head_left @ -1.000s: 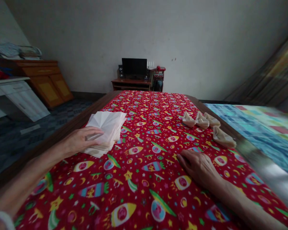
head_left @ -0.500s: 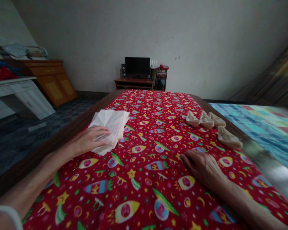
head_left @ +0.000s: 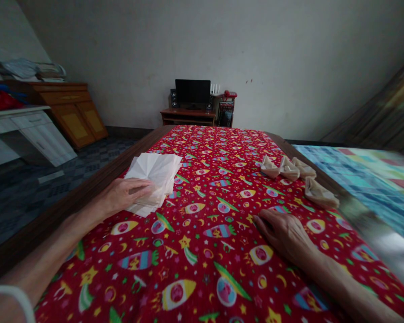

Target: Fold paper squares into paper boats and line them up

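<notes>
A stack of creased white paper sheets (head_left: 150,167) lies fanned on the left part of the red patterned tablecloth (head_left: 202,242). On its near left side is my left hand (head_left: 128,194), fingers and thumb drawn together in a pinch on the paper. How many sheets it grips is hidden. My right hand (head_left: 284,231) rests palm down on the cloth, loosely curved, with nothing seen in it. Beyond it, to the right, stand several folded beige paper shapes like little boats; the nearest folded paper shape (head_left: 320,193) sits apart from the others.
Dark wooden table edges (head_left: 101,179) border the cloth. Past the far end are a desk with a monitor (head_left: 193,92) and speakers. A wooden cabinet (head_left: 76,116) and a pale desk (head_left: 43,134) stand at left. A bed with a blue checked cover (head_left: 350,179) adjoins at right.
My left thumb and fingers have drawn closer together on the paper stack. The right hand and the folded paper shapes have stayed where they were.
</notes>
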`<state>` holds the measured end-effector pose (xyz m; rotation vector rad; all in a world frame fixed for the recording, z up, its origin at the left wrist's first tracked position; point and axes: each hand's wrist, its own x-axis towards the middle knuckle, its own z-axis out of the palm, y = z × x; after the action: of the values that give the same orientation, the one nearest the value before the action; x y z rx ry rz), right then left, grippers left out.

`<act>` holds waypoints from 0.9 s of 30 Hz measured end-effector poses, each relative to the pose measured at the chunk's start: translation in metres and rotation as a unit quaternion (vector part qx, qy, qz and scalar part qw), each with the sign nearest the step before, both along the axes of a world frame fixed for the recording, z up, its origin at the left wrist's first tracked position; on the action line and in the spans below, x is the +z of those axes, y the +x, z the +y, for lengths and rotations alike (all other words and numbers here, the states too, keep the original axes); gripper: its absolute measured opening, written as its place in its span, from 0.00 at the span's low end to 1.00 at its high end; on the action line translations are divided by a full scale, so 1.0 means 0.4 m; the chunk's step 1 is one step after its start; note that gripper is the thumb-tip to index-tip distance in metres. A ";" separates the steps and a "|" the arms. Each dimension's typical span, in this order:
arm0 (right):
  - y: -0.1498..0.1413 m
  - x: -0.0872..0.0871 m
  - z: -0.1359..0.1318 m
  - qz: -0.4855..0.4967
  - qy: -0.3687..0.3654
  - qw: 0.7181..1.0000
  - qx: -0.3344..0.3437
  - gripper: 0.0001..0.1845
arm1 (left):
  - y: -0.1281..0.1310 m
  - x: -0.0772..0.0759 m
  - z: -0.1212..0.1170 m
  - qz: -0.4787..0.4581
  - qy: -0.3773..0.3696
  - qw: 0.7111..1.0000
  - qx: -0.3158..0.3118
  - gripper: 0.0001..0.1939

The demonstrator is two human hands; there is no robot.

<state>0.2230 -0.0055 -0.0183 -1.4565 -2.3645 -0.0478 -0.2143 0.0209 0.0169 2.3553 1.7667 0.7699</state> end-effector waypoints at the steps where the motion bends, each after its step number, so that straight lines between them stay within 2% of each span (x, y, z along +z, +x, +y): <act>1: 0.000 0.000 0.000 0.000 0.002 1.000 0.002 0.21 | 0.000 0.001 -0.001 -0.002 0.005 1.000 0.008 0.30; 7: -0.004 0.006 -0.004 0.005 0.009 1.000 0.005 0.21 | 0.001 0.013 -0.010 -0.013 0.005 1.000 -0.011 0.25; 10: -0.006 0.008 -0.006 0.010 0.014 1.000 0.004 0.21 | -0.003 0.008 -0.008 0.002 0.020 1.000 0.003 0.22; 14: -0.005 0.009 -0.006 0.002 0.006 1.000 0.003 0.21 | -0.003 -0.005 -0.004 0.042 0.065 0.997 0.018 0.17; 17: -0.004 0.009 -0.005 -0.008 -0.003 1.000 0.005 0.21 | 0.013 0.001 -0.012 0.057 0.124 0.991 0.011 0.16; 21: -0.004 0.007 -0.005 -0.008 -0.008 1.000 0.002 0.20 | 0.076 0.029 -0.040 0.081 0.193 0.976 -0.057 0.14; 24: -0.003 0.003 -0.004 -0.009 0.003 1.000 -0.001 0.20 | 0.162 0.041 -0.067 0.114 0.206 0.964 -0.126 0.12; 27: 0.003 -0.003 -0.004 -0.009 0.019 1.000 0.010 0.19 | 0.265 0.037 -0.092 0.144 0.233 0.941 -0.201 0.11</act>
<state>0.2240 -0.0071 -0.0195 -1.4202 -2.3793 -0.1018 -0.1084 -0.0159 0.0315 3.1422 1.1937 0.8862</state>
